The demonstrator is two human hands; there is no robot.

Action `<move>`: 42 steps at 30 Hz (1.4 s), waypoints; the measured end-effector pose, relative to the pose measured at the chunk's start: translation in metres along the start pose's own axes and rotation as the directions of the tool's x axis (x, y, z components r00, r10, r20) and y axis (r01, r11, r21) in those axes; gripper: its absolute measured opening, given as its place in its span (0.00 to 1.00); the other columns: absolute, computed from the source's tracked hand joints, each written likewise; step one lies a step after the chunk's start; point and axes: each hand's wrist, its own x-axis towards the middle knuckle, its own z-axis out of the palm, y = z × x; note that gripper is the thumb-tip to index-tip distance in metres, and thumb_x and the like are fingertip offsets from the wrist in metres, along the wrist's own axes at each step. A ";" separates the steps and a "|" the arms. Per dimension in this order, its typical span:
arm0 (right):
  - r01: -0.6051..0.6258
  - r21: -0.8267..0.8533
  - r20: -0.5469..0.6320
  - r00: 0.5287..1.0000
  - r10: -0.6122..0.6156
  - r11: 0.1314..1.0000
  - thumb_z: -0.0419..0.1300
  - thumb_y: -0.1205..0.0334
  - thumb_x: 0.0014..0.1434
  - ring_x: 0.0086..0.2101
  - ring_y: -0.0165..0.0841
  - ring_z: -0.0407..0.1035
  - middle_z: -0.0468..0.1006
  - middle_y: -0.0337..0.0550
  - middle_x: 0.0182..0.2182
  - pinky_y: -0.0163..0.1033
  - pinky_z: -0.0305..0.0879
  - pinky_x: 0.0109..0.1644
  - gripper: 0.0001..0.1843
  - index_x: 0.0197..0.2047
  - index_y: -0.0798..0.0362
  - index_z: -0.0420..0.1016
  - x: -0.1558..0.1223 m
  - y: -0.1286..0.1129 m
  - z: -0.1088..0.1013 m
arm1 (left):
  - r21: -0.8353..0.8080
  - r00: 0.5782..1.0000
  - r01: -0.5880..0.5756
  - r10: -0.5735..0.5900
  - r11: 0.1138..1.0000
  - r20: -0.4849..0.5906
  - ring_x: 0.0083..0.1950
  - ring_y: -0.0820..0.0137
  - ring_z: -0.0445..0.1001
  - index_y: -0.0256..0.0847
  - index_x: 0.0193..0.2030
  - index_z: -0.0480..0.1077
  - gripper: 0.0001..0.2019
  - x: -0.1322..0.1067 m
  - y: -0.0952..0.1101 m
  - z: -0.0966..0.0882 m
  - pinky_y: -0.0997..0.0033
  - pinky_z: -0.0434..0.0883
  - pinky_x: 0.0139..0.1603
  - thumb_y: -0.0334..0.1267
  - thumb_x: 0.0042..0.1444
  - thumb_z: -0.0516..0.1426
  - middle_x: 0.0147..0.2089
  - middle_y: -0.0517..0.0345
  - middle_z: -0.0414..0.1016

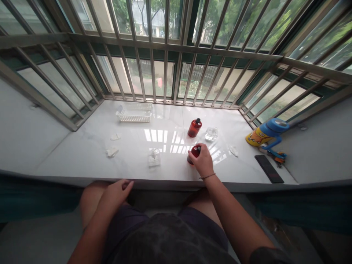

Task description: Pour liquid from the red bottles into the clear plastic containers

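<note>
Right hand (202, 160) curled shut around a glossy dark red bottle (195, 151), lower centre of frame, left hand (115, 195) loosely half-open at the front edge of the white marble windowsill (82, 154)

R hand (202, 160) on red btl (194, 151) | L hand (117, 194) at sill edge (165, 180) | 2nd btl (194, 127) behind

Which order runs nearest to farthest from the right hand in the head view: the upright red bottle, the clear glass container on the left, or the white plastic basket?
From the right hand, gripping a second red bottle:
1. Upright red bottle, just ahead.
2. Clear glass container, to the left.
3. White plastic basket, far left, near the bars.
</note>
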 end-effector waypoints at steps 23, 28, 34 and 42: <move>0.007 -0.037 0.034 0.999 -0.006 0.999 0.67 0.49 0.62 0.50 0.47 0.76 0.78 0.49 0.52 0.56 0.75 0.56 0.23 0.56 0.46 0.68 -0.021 0.007 -0.017 | -0.107 0.760 -0.579 0.488 0.808 -0.429 0.70 0.48 0.72 0.39 0.64 0.69 0.27 0.087 0.100 0.027 0.47 0.68 0.75 0.43 0.58 0.65 0.66 0.41 0.75; 0.008 0.001 0.031 0.999 -0.008 1.000 0.66 0.49 0.62 0.47 0.47 0.74 0.77 0.49 0.49 0.56 0.74 0.55 0.23 0.56 0.47 0.68 0.008 -0.007 0.018 | -0.111 0.809 -0.544 0.485 0.831 -0.333 0.70 0.53 0.73 0.42 0.66 0.67 0.29 0.088 0.073 0.002 0.53 0.69 0.74 0.45 0.59 0.64 0.69 0.47 0.74; 0.119 0.103 0.168 0.976 -0.135 0.987 0.67 0.53 0.60 0.46 0.44 0.75 0.79 0.47 0.48 0.51 0.76 0.54 0.22 0.55 0.47 0.70 0.000 -0.063 0.061 | -0.072 0.849 -0.499 0.471 0.863 -0.239 0.73 0.52 0.71 0.41 0.71 0.63 0.33 0.095 0.047 -0.026 0.51 0.65 0.77 0.44 0.60 0.64 0.73 0.46 0.71; 0.212 0.231 0.272 0.923 -0.272 0.950 0.70 0.59 0.59 0.52 0.46 0.77 0.81 0.47 0.53 0.54 0.77 0.59 0.25 0.57 0.43 0.68 -0.077 -0.072 0.016 | 0.026 0.669 -0.554 0.464 0.832 -0.581 0.82 0.44 0.56 0.38 0.78 0.51 0.48 0.068 0.041 -0.028 0.40 0.57 0.82 0.58 0.60 0.66 0.81 0.34 0.56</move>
